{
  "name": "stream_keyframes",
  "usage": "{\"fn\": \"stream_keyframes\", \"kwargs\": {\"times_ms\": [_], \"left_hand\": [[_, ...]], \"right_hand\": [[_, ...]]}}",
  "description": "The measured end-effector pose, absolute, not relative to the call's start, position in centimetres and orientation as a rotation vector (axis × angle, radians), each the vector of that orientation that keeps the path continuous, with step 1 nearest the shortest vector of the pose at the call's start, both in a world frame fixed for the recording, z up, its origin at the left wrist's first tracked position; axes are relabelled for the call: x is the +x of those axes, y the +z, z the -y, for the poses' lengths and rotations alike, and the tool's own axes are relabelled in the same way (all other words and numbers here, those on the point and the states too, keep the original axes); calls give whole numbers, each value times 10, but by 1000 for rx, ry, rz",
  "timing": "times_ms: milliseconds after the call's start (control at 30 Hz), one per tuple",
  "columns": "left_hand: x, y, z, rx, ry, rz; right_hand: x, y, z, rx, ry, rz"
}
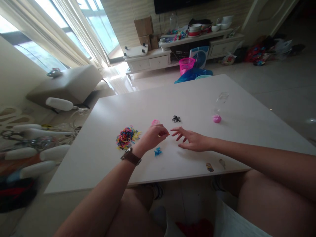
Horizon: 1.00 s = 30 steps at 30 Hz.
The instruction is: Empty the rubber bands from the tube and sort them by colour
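Note:
My left hand [156, 135], with a brown-strapped watch at its wrist, is closed in a pinch on a tiny orange piece [169, 134] that looks like a rubber band. Facing it from the right, my right hand [194, 140] is open, fingers apart and holding nothing. To the left of my left hand lies a heap of mixed-colour small rubber bands [126, 138]. Below that hand is a small blue bunch [157, 151]. A pink bunch [155, 122] is partly hidden behind it. Beyond the gap between my hands sits a black bunch [176, 118].
On the white table [138, 105], a round pink object [216, 118] and a clear plastic item [223, 96] stand at the right. Two stickers [209, 167] lie by the near edge. Past the table are a pink basket [186, 65] and a low cabinet [158, 62].

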State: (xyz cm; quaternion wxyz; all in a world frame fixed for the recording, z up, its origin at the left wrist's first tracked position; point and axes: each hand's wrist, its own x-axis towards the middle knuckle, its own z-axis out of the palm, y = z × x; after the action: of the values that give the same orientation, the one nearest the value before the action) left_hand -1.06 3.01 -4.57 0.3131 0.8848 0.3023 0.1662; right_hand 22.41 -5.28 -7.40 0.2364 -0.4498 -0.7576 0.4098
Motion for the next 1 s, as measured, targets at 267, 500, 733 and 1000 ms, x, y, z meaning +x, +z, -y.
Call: {"fn": "stream_keyframes", "kwargs": {"times_ms": [267,500,733,1000], "left_hand": [[-7,-46,-26,2348,389,-806],[0,-48,-27,2334,377,-816],[-18,-50,-50,2250,393,-1171],[-47,-72,-72,2058,291,-1421]], "right_hand": [[216,-75,57,-1120,1062,2153],[220,-65,55,-1173,1027,2096],[236,-58,46,-1401,923,2043],[250,-75,35,-1613,873,2096]]}}
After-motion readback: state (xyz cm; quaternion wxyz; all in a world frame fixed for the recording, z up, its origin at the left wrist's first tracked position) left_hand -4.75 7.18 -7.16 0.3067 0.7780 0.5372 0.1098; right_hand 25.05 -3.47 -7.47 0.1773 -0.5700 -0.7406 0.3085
